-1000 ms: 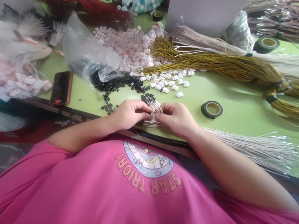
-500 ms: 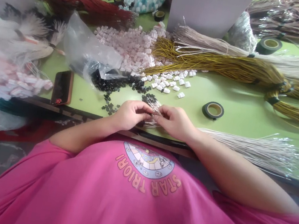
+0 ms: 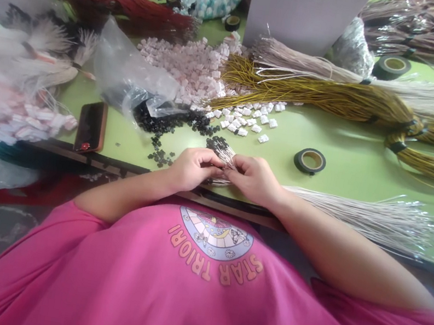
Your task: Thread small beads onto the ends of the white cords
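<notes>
Near the table's front edge, my left hand (image 3: 195,169) and my right hand (image 3: 254,180) meet with fingers pinched together at the ends of white wires. Between them, wire ends with black pieces (image 3: 220,145) on their tips point up and away from me. The long white wire bundle (image 3: 362,212) runs out to the right beneath my right forearm. My right hand grips this bundle. The fingertips of my left hand are pressed together, and what they pinch is too small to make out. Loose black pieces (image 3: 160,157) lie just left of my left hand.
Behind my hands are white connectors (image 3: 244,120), a clear plastic bag (image 3: 128,67) and yellow wires (image 3: 336,98). A black tape roll (image 3: 309,161) lies at right, a phone (image 3: 91,127) at left. Pink-white connector bundles (image 3: 20,118) fill the far left; a grey box (image 3: 300,15) stands behind.
The fingers of both hands have shifted slightly at the wire ends, and my right hand sits a little farther right. The surrounding things stay where they were.
</notes>
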Demonstrator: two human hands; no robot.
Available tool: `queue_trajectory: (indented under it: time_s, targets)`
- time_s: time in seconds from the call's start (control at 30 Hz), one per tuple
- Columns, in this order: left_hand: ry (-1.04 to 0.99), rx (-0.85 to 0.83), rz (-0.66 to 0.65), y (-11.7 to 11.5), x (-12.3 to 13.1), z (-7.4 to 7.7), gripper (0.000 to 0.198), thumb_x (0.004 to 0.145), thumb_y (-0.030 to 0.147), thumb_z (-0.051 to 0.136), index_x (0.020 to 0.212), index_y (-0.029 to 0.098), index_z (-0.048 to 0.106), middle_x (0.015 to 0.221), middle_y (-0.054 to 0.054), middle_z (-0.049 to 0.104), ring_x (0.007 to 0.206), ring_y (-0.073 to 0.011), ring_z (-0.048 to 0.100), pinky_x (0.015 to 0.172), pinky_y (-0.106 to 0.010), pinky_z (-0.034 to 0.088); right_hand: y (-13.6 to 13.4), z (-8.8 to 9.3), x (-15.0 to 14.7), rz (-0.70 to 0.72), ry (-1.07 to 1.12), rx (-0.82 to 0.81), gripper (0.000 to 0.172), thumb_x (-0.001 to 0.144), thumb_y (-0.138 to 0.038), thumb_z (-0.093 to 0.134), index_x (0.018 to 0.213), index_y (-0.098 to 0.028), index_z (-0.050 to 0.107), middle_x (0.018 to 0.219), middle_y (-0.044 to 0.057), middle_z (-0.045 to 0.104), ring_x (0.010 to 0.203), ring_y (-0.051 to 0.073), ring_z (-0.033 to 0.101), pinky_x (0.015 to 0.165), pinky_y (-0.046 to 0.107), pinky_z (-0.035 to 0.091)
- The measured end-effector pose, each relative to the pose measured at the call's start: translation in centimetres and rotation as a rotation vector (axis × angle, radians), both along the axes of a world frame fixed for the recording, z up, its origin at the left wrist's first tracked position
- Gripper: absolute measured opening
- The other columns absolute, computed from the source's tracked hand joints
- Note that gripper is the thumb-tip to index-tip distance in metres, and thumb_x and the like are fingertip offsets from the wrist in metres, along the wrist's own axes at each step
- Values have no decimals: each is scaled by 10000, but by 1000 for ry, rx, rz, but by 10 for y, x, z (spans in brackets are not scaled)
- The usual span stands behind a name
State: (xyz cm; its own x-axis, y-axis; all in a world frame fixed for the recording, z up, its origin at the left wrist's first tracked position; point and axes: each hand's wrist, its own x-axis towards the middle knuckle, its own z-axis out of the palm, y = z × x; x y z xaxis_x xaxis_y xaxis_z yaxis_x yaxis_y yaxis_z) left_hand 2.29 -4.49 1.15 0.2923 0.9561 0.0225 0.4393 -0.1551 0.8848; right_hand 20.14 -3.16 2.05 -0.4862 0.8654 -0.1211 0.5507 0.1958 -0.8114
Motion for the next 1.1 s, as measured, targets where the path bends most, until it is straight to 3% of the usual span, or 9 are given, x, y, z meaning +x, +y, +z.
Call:
queue_trajectory:
  time_s: [0.23, 0.33, 0.5, 0.63, 0.7, 0.8, 0.9, 1.1]
  targets:
    - [81, 83, -72, -2, -6, 1, 86, 752, 223, 639, 809, 186, 692, 789, -31, 678, 717, -129, 620, 679, -262, 500, 1, 0, 1, 29, -45, -11, 222, 756, -304, 490, 585, -162, 485, 532, -38, 408, 543, 78, 347, 529, 233, 260]
    - [144, 163, -90, -4, -8, 2, 98, 781, 209, 607, 841, 201, 684, 806, -25, 678, 749, -128, 617, 711, -264, 497, 2, 0, 2, 74, -18, -31, 194, 766, -290, 490, 656, -149, 563, 602, -20, 493, 585, 87, 400, 565, 237, 295]
    - [213, 309, -164, -5, -13, 9, 102, 813, 219, 575, 838, 170, 661, 843, -50, 641, 783, -130, 592, 733, -267, 481, 5, 3, 6, 59, 68, -51, 211, 757, -323, 538, 660, -145, 596, 607, -18, 508, 588, 87, 426, 584, 240, 332]
    - [345, 254, -257, 7, -30, 22, 115, 786, 221, 600, 870, 165, 656, 877, -45, 612, 789, -132, 565, 741, -268, 462, 9, 5, 10, 12, 190, -109, 164, 697, -304, 606, 683, -143, 637, 718, 18, 600, 649, 110, 512, 641, 260, 392]
    - [405, 229, -184, 21, -40, 24, 144, 780, 239, 599, 896, 171, 650, 883, -37, 616, 749, -130, 549, 721, -270, 457, 11, 4, 12, 14, 235, -216, 179, 680, -319, 623, 701, -144, 654, 709, 26, 622, 645, 120, 536, 639, 268, 412]
    - [528, 294, -34, 45, -51, 16, 187, 806, 199, 529, 946, 174, 650, 940, -53, 616, 826, -157, 556, 803, -298, 444, 12, 3, 14, 1, 271, -330, 198, 663, -323, 637, 746, -149, 684, 685, 26, 638, 601, 115, 534, 600, 267, 418]
    - [647, 332, -80, 65, -53, 0, 237, 790, 161, 511, 982, 152, 649, 999, -81, 609, 953, -202, 550, 881, -327, 423, 12, 4, 14, -15, 255, -371, 199, 666, -292, 619, 785, -156, 701, 644, 15, 628, 533, 99, 492, 526, 258, 384]
    - [679, 357, -114, 75, -49, -18, 191, 803, 166, 478, 866, 146, 656, 901, -73, 615, 862, -192, 560, 819, -320, 443, 10, 8, 11, 4, 259, -345, 97, 658, -204, 570, 708, -149, 631, 652, 8, 612, 559, 92, 504, 527, 235, 385]
